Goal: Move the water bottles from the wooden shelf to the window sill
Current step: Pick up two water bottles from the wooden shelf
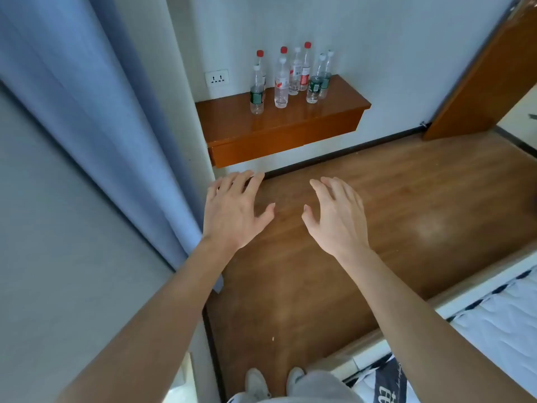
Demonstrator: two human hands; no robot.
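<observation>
Several clear water bottles (281, 82) with red or white caps stand upright in a cluster on a wooden shelf (290, 123) fixed to the white wall ahead. Some carry green labels, some red. My left hand (232, 212) and my right hand (337, 218) are stretched out in front of me over the floor, palms down, fingers spread, holding nothing. Both hands are well short of the shelf and below it in the view. No window sill can be made out.
A blue curtain (96, 117) hangs at the left beside a grey wall. A wall socket (216, 78) sits left of the bottles. A wooden door (491, 82) stands at the right. A bed edge (479, 309) lies at lower right. Wooden floor (406, 199) spans between.
</observation>
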